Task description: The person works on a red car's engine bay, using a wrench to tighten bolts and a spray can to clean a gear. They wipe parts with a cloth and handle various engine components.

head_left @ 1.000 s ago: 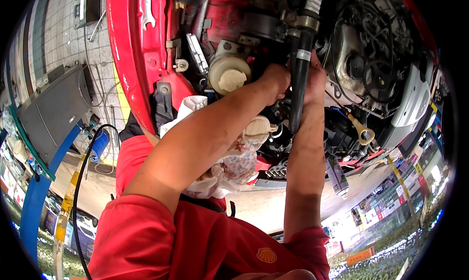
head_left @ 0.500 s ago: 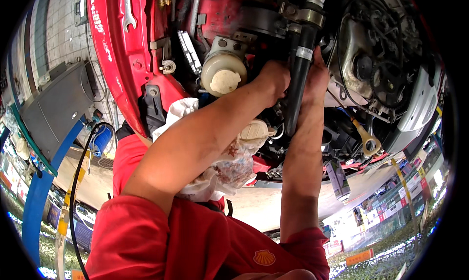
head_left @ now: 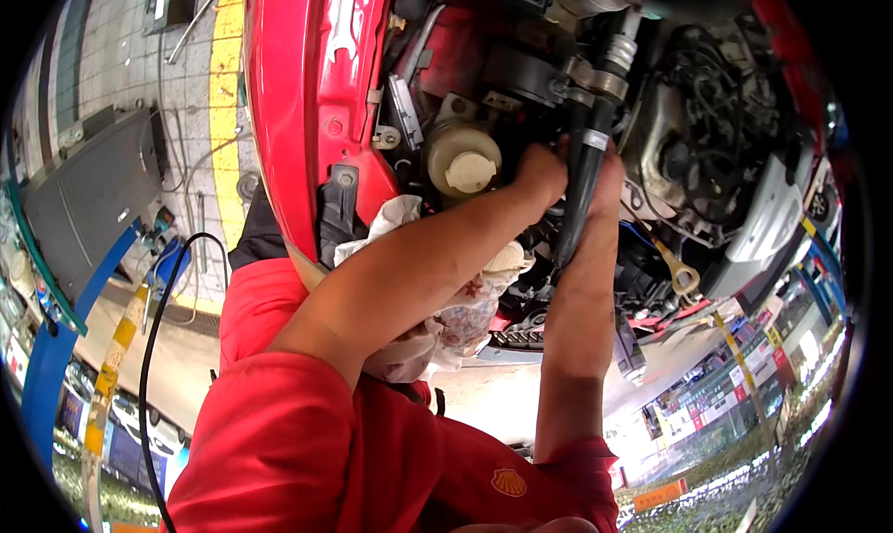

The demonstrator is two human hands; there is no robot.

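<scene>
In the engine bay, both my hands reach in beside a thick black hose [head_left: 583, 193] with a pale label and a metal clamp [head_left: 605, 85] on its upper part. My left hand [head_left: 542, 173], left of the hose, is curled closed, and whatever its fingers hold is hidden. Just behind and right of the hose is my right hand [head_left: 607, 179]; the hose and shadow cover its fingers. A cream fluid reservoir [head_left: 446, 156] with a round cap stands left of my left hand. A stained white rag [head_left: 437, 342] lies below my left forearm.
A silver open-ended wrench [head_left: 342, 31] rests on the red body panel [head_left: 284, 96] at left. Right of my hands are an engine [head_left: 707, 152] and a yellow ring-ended piece [head_left: 684, 277]. A blue post [head_left: 56, 366] and a black cable [head_left: 146, 384] stand farther left.
The view has shifted, so the red panel, wrench and reservoir appear farther right. My hands stay by the hose, slightly lower in the picture, with the left still curled.
</scene>
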